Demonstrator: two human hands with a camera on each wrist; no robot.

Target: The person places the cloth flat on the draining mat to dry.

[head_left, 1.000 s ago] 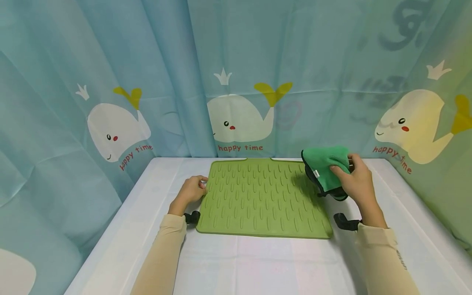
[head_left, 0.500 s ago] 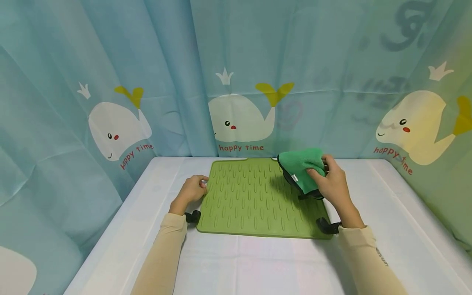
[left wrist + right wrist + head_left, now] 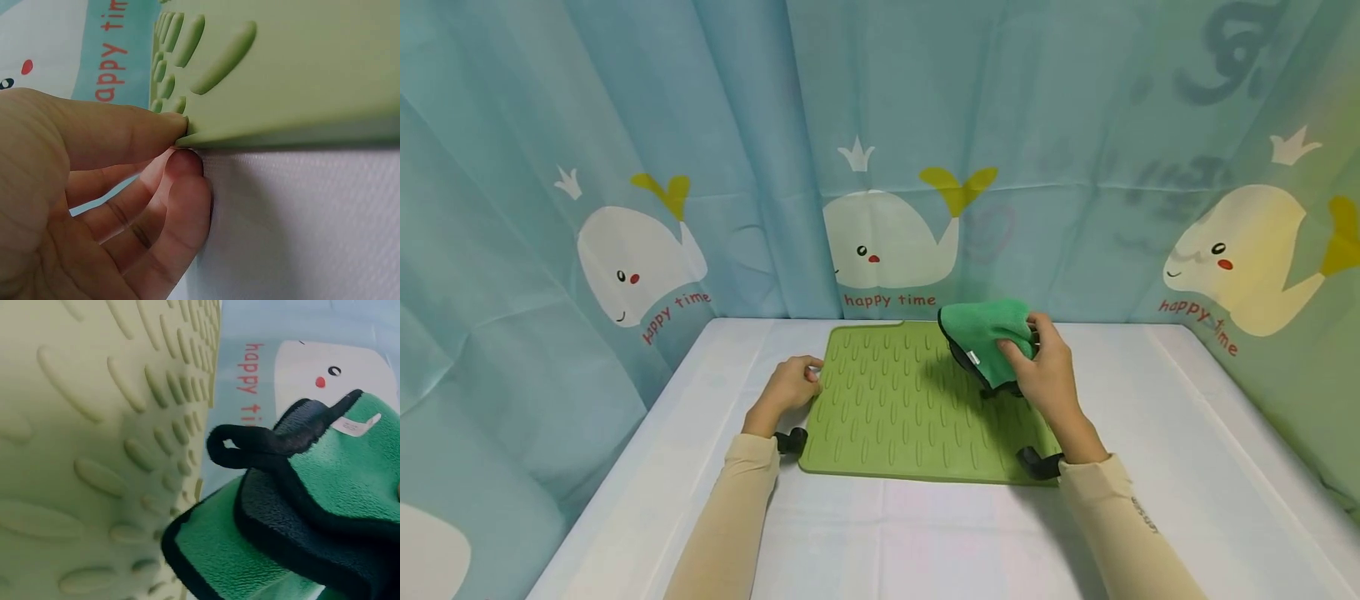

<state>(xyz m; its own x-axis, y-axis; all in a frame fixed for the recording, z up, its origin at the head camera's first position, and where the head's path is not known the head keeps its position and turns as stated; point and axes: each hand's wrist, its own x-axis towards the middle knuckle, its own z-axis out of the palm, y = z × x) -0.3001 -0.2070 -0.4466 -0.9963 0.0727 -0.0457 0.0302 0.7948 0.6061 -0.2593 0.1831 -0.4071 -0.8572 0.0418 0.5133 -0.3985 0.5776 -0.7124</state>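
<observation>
Leftward, your right grip (image 3: 1048,360), clasping the green cloth (image 3: 987,335), had moved farther over the mat (image 3: 880,408); your left grip (image 3: 787,387) still pinched its left edge.

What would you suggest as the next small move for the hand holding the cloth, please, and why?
Probably lower the green cloth onto the green mat: the right hand seems to hold it above the mat, where a shadow falls, while the left hand pinches the mat's left edge, which should help steady it.
</observation>
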